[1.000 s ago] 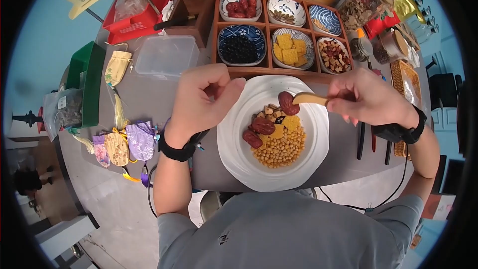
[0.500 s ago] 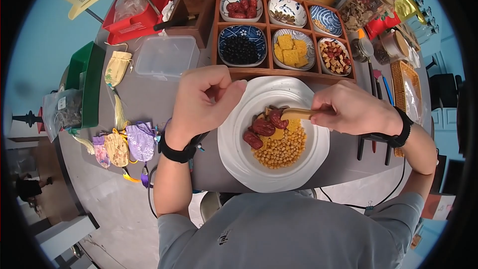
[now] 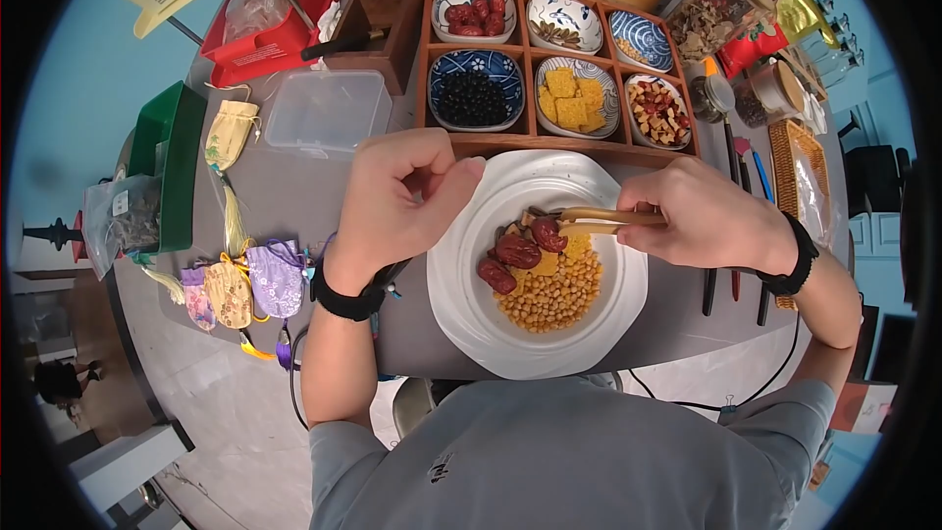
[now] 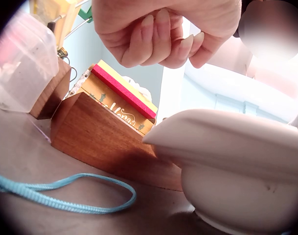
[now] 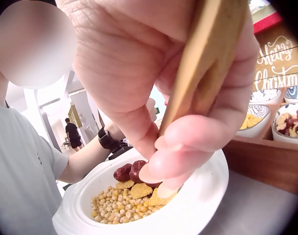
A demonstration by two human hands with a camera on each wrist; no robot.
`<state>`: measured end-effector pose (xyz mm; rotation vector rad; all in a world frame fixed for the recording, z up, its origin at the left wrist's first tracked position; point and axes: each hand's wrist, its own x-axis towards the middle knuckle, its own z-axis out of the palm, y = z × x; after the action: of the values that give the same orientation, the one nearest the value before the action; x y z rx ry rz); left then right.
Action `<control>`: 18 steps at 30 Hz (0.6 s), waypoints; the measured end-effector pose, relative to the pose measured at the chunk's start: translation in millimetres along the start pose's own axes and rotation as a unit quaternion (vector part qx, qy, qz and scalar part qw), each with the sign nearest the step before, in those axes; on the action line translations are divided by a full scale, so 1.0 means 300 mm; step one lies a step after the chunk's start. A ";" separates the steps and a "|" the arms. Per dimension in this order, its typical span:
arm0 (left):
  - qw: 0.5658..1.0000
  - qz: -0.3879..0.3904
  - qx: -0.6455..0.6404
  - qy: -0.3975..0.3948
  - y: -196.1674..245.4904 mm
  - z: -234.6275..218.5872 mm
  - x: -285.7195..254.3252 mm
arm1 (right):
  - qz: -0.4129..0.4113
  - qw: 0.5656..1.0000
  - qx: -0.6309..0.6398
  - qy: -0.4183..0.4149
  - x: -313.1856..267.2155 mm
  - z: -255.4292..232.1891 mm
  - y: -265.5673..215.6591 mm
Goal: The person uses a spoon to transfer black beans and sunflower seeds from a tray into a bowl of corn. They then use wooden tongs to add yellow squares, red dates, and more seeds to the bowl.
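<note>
My right hand [image 3: 692, 211] holds wooden tongs [image 3: 603, 215] over the white wide-rimmed bowl [image 3: 449, 299]. The prongs stand apart, their tips right beside a red date [image 3: 547, 234] on the heap. Two more dates [image 3: 517, 250] lie to its left. Yellow soybeans [image 3: 554, 299], yellow grainy squares [image 5: 140, 190] and dark pieces fill the rest of the bowl. At the bowl's left rim hovers my left hand [image 3: 407, 201], fingers loosely curled with nothing in them; the left wrist view shows its bent fingertips [image 4: 161, 29].
Behind the bowl, a wooden box [image 3: 530, 88] holds small dishes of dates, black beans [image 3: 471, 96], yellow squares and chopped pieces. A clear plastic box [image 3: 329, 110] and drawstring pouches [image 3: 278, 275] lie left. Jars [image 3: 726, 10], brushes and a wicker basket [image 3: 785, 152] stand right.
My right hand came down and left, lowering a date onto the heap. The tongs' prongs have since spread and released it. My left hand stays where it was.
</note>
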<state>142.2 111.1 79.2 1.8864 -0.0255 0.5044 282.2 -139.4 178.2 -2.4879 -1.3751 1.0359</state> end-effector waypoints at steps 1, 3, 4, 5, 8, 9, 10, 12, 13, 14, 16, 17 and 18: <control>1.000 -0.001 0.001 -0.001 0.000 0.000 0.000 | 0.003 1.000 -0.004 -0.005 0.000 -0.002 -0.002; 1.000 -0.006 -0.004 0.000 0.004 0.000 -0.001 | -0.027 0.999 0.024 0.028 -0.008 0.005 0.017; 1.000 -0.008 -0.006 0.001 0.006 0.000 -0.001 | -0.042 0.997 0.037 0.044 -0.010 0.004 0.023; 1.000 -0.013 -0.004 0.001 0.008 0.002 -0.003 | -0.040 0.996 0.037 0.063 -0.011 -0.012 0.011; 1.000 -0.020 0.003 0.003 0.016 0.003 -0.003 | -0.080 0.986 -0.005 0.149 -0.006 -0.081 -0.017; 1.000 -0.020 0.003 0.003 0.018 0.005 -0.003 | -0.090 0.976 -0.039 0.193 0.010 -0.097 -0.016; 1.000 -0.020 0.003 0.003 0.017 0.005 -0.003 | -0.100 0.964 -0.072 0.236 0.030 -0.111 -0.013; 1.000 -0.021 0.003 0.002 0.014 0.003 -0.004 | -0.116 0.941 -0.128 0.292 0.086 -0.146 0.001; 1.000 -0.022 0.004 0.001 0.012 0.001 -0.004 | -0.126 0.929 -0.164 0.307 0.122 -0.163 0.010; 1.000 -0.018 0.005 0.002 0.009 0.001 -0.005 | -0.137 0.916 -0.199 0.321 0.161 -0.177 0.019; 1.000 -0.011 0.007 0.001 0.006 0.002 -0.005 | -0.142 0.899 -0.242 0.337 0.246 -0.202 0.043; 1.000 -0.012 0.006 0.001 0.010 0.002 -0.005 | -0.137 0.897 -0.250 0.338 0.291 -0.214 0.059; 1.000 -0.013 0.005 0.001 0.014 0.003 -0.005 | -0.132 0.895 -0.258 0.340 0.336 -0.226 0.072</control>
<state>140.1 108.5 82.1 1.8931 0.0022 0.4885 374.8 -58.4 169.6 -2.4694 -1.7879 -0.3005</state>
